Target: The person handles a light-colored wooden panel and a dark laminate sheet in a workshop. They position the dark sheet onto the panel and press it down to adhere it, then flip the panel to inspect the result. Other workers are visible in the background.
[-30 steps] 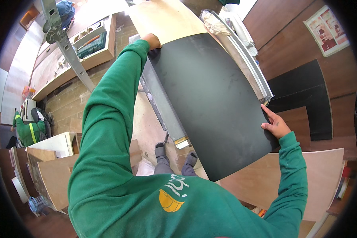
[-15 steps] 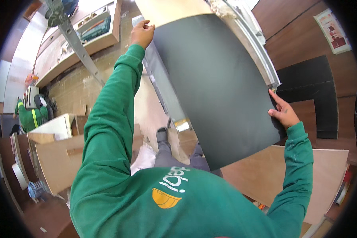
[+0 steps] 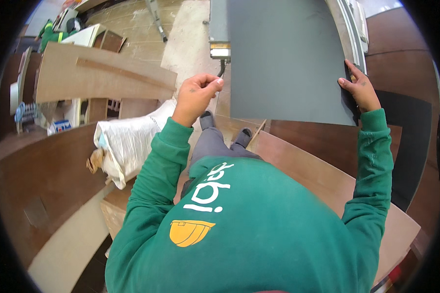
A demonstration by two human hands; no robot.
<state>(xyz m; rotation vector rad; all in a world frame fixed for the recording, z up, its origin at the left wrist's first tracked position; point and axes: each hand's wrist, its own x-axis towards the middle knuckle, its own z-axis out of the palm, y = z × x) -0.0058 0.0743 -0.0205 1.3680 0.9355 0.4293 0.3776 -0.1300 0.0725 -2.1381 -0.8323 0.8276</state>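
Note:
A large dark grey panel (image 3: pixel 288 63) lies flat on a grey machine bench (image 3: pixel 219 22), its near end jutting out toward me. On its right edge is my right hand (image 3: pixel 363 92), thumb on the top face and index finger stretched along the side; the other fingers are partly hidden. My left hand (image 3: pixel 195 97) is raised left of the panel, apart from it. Its thumb and index finger are pressed together, and whatever is between them, if anything, cannot be made out. A pale metal rail (image 3: pixel 353 29) runs along the panel's right side.
Brown boards (image 3: pixel 303 161) lean low at the right, near a black sheet (image 3: pixel 410 146). At the left stand a plywood board (image 3: pixel 107 73) and a stuffed white sack (image 3: pixel 132 141). A person in green (image 3: pixel 49 36) is at the far left. A metal prop (image 3: pixel 154 14) stands ahead.
My left hand has come back from the panel's far left corner toward my body. My right hand stays at the right edge. The view has shifted, and the panel sits more squarely ahead.

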